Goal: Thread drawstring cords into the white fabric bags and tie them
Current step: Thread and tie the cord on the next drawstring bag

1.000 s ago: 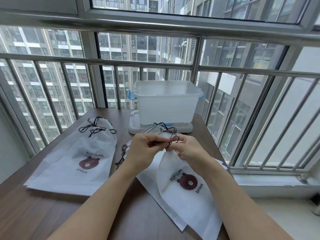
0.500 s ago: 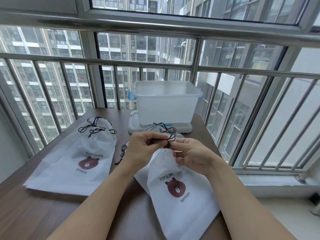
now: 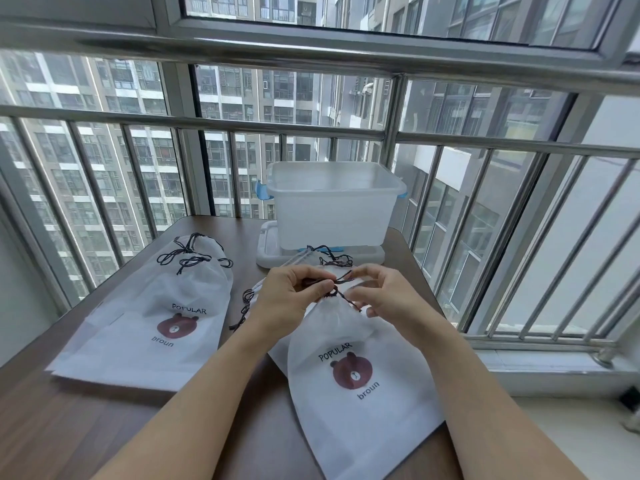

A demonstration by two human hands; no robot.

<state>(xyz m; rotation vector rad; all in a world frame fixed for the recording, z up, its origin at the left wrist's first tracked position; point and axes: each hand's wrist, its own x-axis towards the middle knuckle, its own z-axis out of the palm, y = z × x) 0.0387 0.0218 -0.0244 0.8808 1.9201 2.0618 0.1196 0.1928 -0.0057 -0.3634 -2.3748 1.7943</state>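
Pinching the dark drawstring cord (image 3: 341,293) at the gathered mouth of the white fabric bag (image 3: 356,372), the left hand (image 3: 287,299) has a tight grip on one strand while the right hand (image 3: 384,299) pinches the other. That bag lies on the desk (image 3: 86,438) just before the person, with a tied bag (image 3: 149,313) further left. If either strand slips before the knot snugs, I reckon the loop loosens and the bag mouth opens again.
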